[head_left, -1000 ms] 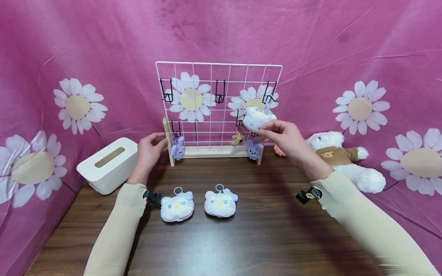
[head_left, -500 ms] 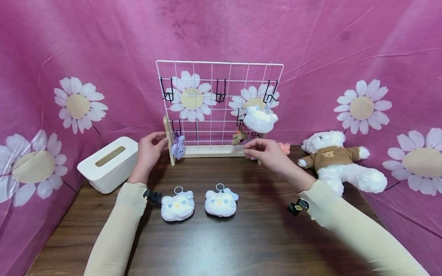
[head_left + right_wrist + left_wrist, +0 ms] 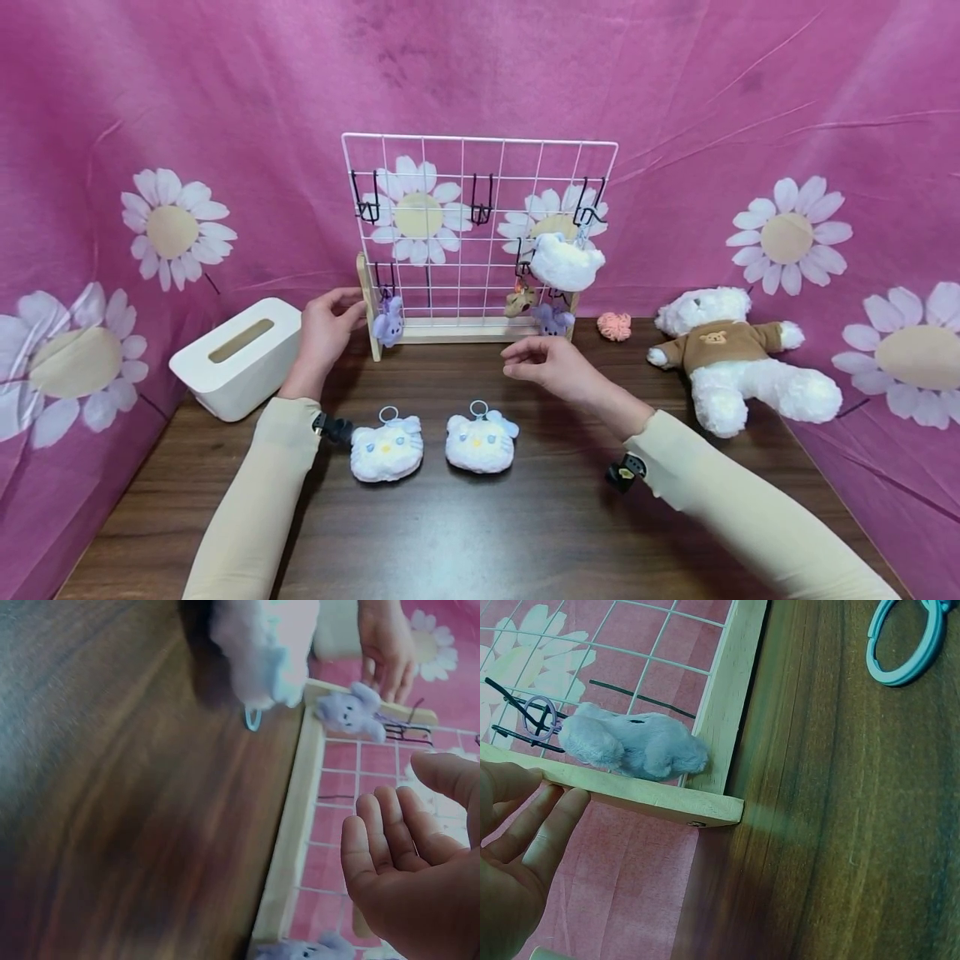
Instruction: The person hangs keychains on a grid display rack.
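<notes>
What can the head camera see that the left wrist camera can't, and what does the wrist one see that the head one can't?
Only the head view: the teddy bear, the coral scrunchie, the right hand and the hanging white pouch.
Only the left wrist view: a small dark spot near the rack's wooden foot, too small to name.
Both: the left hand touching the rack's wooden side, a purple plush, a blue ring, the table.

Pink cloth (image 3: 480, 67) printed with white daisies (image 3: 787, 237) is hanging behind a brown wood-grain table (image 3: 585, 533) that is reflecting light.
</notes>
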A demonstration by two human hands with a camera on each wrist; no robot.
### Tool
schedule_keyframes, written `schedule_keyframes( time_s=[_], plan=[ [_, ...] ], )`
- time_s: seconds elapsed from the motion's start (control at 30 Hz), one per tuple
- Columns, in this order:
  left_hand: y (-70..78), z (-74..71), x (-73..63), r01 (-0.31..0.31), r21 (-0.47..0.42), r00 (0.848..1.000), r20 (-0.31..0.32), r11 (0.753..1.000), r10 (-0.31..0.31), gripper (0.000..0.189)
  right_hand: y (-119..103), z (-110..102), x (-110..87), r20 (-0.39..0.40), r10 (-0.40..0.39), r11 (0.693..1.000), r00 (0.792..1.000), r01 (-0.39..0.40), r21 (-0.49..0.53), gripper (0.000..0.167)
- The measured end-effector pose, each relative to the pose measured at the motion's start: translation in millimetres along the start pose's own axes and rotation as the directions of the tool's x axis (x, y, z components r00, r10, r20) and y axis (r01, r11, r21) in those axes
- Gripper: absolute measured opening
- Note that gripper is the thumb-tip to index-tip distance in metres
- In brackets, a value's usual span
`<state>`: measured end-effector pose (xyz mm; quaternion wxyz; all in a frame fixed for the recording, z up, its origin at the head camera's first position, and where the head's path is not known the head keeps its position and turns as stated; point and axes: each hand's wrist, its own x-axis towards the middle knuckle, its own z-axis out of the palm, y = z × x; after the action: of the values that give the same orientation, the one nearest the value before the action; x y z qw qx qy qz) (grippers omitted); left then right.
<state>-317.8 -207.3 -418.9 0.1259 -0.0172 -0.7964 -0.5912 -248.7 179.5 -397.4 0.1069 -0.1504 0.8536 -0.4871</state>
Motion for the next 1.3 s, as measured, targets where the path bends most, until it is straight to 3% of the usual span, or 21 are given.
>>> schedule_keyframes(
  time_s=[0.17,0.4,0.63,1.0,1.3],
  plan=[
    [-0.1,0.6,-0.4,-0.018,-0.029,1.000,0.005,0.999,0.018,0.031,7.2,12.7,1.5,0.045,-0.023,0.999,0.999,0.024,-0.025,0.031],
    [0.0,2.0,-1.3,-0.004,-0.029,1.000,-0.002,1.000,0.004,0.030,15.7,30.6,8.5,0.117,0.033,0.998,0.993,-0.026,-0.062,0.031],
    [-1.9,1.5,-0.5,-0.001,-0.028,1.000,-0.002,1.000,0.001,0.030,18.7,43.2,15.8,0.146,0.031,0.992,0.989,-0.012,-0.127,0.027],
    [-1.8,0.9,0.6,0.006,-0.014,1.000,0.005,1.000,-0.006,0.031,21.3,56.7,20.5,0.161,0.024,0.977,0.987,0.011,-0.214,0.021],
    [-1.1,0.4,-0.3,-0.003,-0.029,1.000,0.001,1.000,0.003,0.032,17.5,64.8,22.0,0.129,0.079,0.946,0.988,-0.034,-0.323,0.017]
  ],
)
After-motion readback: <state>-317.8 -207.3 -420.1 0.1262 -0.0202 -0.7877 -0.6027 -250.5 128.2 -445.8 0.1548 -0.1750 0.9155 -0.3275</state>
